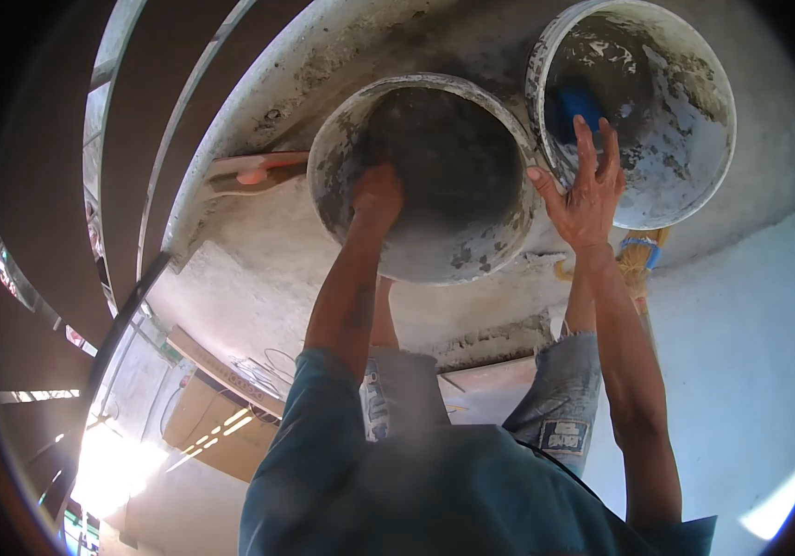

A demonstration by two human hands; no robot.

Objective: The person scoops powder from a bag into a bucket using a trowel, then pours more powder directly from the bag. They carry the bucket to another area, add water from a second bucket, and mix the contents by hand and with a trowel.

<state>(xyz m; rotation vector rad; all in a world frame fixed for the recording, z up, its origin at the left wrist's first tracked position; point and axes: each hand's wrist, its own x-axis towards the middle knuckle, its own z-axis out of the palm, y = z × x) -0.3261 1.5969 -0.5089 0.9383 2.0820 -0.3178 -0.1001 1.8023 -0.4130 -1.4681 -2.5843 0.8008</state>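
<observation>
While the left hand (377, 195) reaches inside the bucket (472, 157), its grip is unclear. The right hand (587, 190), open and empty, rests against the bucket's rim.

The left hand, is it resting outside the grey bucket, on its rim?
No, the left hand reaches down inside the mortar-stained bucket, and it is the right hand that is at the rim.

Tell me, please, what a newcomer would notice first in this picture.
Two dirty, grey-stained buckets fill the top. The left hand reaches into the middle bucket, and the right hand lies open on the rim of the right bucket, which holds a blue thing. An orange-handled trowel lies left of them.
</observation>
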